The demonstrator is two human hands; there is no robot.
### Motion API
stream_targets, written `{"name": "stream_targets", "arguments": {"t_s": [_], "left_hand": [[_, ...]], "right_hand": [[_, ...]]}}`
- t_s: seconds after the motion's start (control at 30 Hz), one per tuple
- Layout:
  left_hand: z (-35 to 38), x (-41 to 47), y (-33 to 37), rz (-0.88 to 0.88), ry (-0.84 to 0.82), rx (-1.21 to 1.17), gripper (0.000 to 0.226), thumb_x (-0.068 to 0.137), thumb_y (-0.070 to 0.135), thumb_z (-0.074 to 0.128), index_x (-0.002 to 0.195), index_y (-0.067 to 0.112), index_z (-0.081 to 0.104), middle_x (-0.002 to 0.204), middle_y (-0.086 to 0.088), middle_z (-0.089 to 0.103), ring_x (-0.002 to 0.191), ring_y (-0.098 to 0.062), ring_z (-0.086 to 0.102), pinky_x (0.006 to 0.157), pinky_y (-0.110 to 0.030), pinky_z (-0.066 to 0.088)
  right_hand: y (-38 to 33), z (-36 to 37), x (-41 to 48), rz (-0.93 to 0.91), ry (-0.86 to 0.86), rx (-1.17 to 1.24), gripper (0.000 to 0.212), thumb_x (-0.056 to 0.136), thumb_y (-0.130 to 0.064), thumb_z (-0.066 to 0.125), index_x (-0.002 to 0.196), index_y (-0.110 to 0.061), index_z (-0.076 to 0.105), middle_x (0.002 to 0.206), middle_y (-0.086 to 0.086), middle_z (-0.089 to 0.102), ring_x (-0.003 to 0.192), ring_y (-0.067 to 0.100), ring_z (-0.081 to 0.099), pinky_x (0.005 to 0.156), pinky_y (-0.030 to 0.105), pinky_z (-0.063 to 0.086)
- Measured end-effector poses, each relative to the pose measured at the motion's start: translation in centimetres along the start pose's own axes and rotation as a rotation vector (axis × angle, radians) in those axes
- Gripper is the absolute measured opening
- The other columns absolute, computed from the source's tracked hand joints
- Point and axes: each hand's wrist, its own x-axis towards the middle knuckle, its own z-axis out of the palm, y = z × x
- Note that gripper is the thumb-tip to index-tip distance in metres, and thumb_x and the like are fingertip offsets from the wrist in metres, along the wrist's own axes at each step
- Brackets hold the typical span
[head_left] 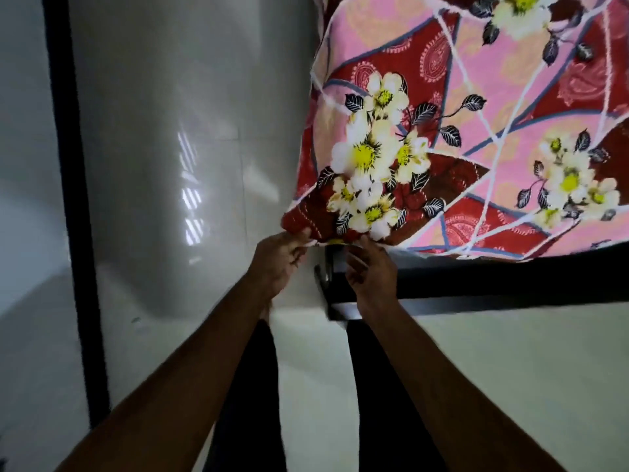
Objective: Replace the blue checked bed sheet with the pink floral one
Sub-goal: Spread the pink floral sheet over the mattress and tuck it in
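The pink floral sheet, pink and dark red with white-yellow flowers, covers the bed at the upper right, and its corner hangs over the bed's near-left corner. My left hand pinches the hanging corner's lower edge. My right hand holds the same edge just to the right, its fingers curled under the cloth above the dark bed frame. No blue checked sheet is in view.
Glossy pale floor tiles lie left of the bed and below it. A dark vertical strip runs down the left side. My dark trouser legs stand close to the bed's corner.
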Motion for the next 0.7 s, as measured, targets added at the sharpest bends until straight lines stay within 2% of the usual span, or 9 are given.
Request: {"name": "stream_targets", "arguments": {"t_s": [0.1,0.17,0.23,0.27,0.33,0.4,0.47,0.6,0.7], "left_hand": [[-2.5,-1.8,-0.4,0.062,0.006,0.344,0.008,0.082,0.005,0.079,0.078,0.008,0.072,0.059,-0.001,0.066,0.049,-0.008,0.054,0.051,-0.018,0.042],[-4.0,-2.9,-0.6,0.116,-0.02,0.572,0.006,0.079,0.006,0.082,0.08,0.007,0.076,0.057,-0.001,0.067,0.049,-0.005,0.058,0.051,-0.017,0.044],[-5.4,-3.2,-0.9,0.171,-0.096,0.81,0.007,0.077,0.005,0.083,0.078,0.01,0.079,0.058,-0.004,0.069,0.053,-0.006,0.061,0.057,-0.023,0.051],[-6.0,-3.0,-1.2,0.174,-0.129,0.922,0.012,0.074,0.006,0.085,0.071,0.017,0.08,0.061,-0.007,0.071,0.056,-0.01,0.065,0.063,-0.028,0.055],[-6.5,-2.7,-1.3,0.171,-0.162,1.182,0.01,0.064,0.025,0.089,0.063,0.023,0.08,0.069,-0.012,0.074,0.065,-0.019,0.071,0.073,-0.036,0.058],[-6.3,-1.7,-1.6,0.22,-0.129,1.408,0.035,0.062,0.046,0.083,0.077,0.015,0.081,0.079,-0.01,0.076,0.076,-0.024,0.073,0.078,-0.036,0.059],[-5.1,-1.3,-2.0,0.29,-0.093,1.55,0.036,0.072,0.043,0.082,0.086,0.01,0.079,0.09,-0.009,0.076,0.088,-0.027,0.072,0.081,-0.034,0.056],[-3.3,-0.8,-3.5,0.492,-0.03,1.605,0.022,0.087,0.033,0.07,0.085,0.012,0.076,0.094,-0.007,0.075,0.095,-0.028,0.069,0.081,-0.032,0.051],[-2.7,-1.0,-3.8,0.707,-0.006,1.658,0.012,0.085,0.019,0.067,0.094,0.015,0.073,0.094,-0.006,0.072,0.093,-0.027,0.066,0.08,-0.034,0.051]], "right_hand": [[2.1,0.4,-0.4,-0.008,0.032,0.164,0.026,0.088,-0.022,0.072,0.112,-0.012,0.069,0.1,0.007,0.071,0.08,0.019,0.068,0.058,0.026,0.054],[3.6,0.8,-1.1,0.026,0.05,0.297,0.052,0.079,-0.022,0.08,0.127,-0.005,0.066,0.121,0.013,0.07,0.104,0.03,0.069,0.088,0.039,0.058],[5.2,0.9,-1.9,0.067,0.085,0.364,0.079,0.062,-0.025,0.093,0.131,-0.002,0.063,0.132,0.018,0.064,0.119,0.038,0.063,0.105,0.053,0.048],[5.8,0.8,-2.5,0.078,0.129,0.355,0.081,0.058,-0.025,0.095,0.129,-0.001,0.064,0.128,0.017,0.066,0.114,0.037,0.065,0.103,0.053,0.05],[6.9,0.3,-4.1,0.115,0.247,0.25,0.052,0.07,-0.019,0.088,0.115,-0.002,0.068,0.106,0.012,0.069,0.088,0.028,0.067,0.077,0.038,0.057],[7.9,-0.8,-4.8,0.139,0.363,0.116,0.024,0.079,-0.012,0.08,0.099,-0.005,0.068,0.085,0.01,0.067,0.07,0.022,0.062,0.061,0.031,0.051],[8.6,-2.6,-4.1,0.137,0.417,-0.033,0.018,0.078,-0.012,0.079,0.088,-0.003,0.066,0.077,0.013,0.066,0.061,0.023,0.059,0.054,0.029,0.048],[9.0,-6.3,-2.1,0.014,0.392,-0.334,0.041,0.068,-0.054,0.077,0.086,-0.017,0.073,0.081,0.005,0.075,0.074,0.031,0.074,0.071,0.046,0.062],[8.4,-9.6,-0.6,-0.089,0.5,-0.473,0.051,0.065,-0.076,0.065,0.087,-0.029,0.066,0.083,0.002,0.074,0.078,0.033,0.073,0.077,0.053,0.06]]}}
